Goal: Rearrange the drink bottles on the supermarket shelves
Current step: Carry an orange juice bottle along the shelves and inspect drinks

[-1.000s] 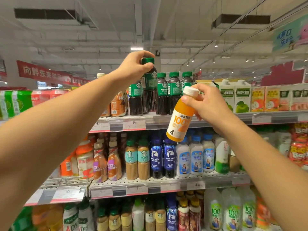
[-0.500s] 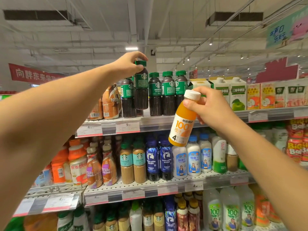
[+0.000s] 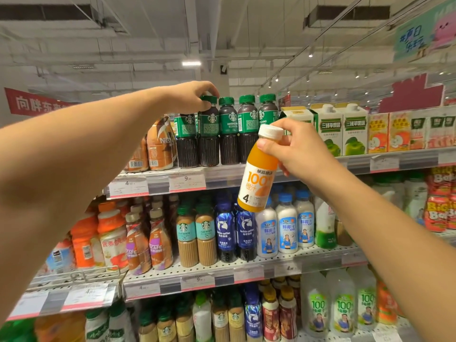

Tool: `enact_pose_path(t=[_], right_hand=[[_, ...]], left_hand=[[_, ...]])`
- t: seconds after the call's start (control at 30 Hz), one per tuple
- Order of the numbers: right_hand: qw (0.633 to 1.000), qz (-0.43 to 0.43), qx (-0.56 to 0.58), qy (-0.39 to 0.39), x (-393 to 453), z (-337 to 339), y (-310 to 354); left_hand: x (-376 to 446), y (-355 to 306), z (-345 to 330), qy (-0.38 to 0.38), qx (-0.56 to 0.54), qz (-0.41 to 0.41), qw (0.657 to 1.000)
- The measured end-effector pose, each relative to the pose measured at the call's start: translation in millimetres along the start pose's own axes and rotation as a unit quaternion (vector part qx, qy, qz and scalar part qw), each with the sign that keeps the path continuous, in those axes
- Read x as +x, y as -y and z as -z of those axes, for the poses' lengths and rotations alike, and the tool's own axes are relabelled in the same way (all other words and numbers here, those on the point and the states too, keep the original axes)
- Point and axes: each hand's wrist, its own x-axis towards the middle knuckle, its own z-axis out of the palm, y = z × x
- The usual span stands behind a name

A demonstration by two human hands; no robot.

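Gripping the green cap of a dark coffee bottle (image 3: 209,134) on the top shelf (image 3: 222,175), the left hand (image 3: 188,97) reaches up mid-frame while the right hand (image 3: 299,149) pinches an orange juice bottle (image 3: 257,176) by its neck, tilted, centre frame.

White ceiling with two dark vents, left (image 3: 44,12) and right (image 3: 350,12). A lit panel (image 3: 191,63) sat near centre; a track of spotlights (image 3: 310,55) ran down to the right. A red banner (image 3: 37,102) with white characters hung at far left. A teal-and-pink sign (image 3: 424,33) hung at upper right, tilted, above a stepped red board (image 3: 417,95). Green-apple cartons (image 3: 341,129) stood upright, touching side by side; orange-printed cartons (image 3: 389,132) stood just beside them to the right. Red packs (image 3: 441,208) were stacked at the right edge. White price tags (image 3: 187,182) carried small figures, mostly blurred.
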Motion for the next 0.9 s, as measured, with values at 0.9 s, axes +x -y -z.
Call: enact_pose_path(t=[0.9], right_hand=[[1.0, -0.014, -0.022, 0.005, -8.7, 5.1, -16.1]], left_hand=[[23.7, 1.1, -4.2, -0.064, 0.175, -0.028, 0.982]])
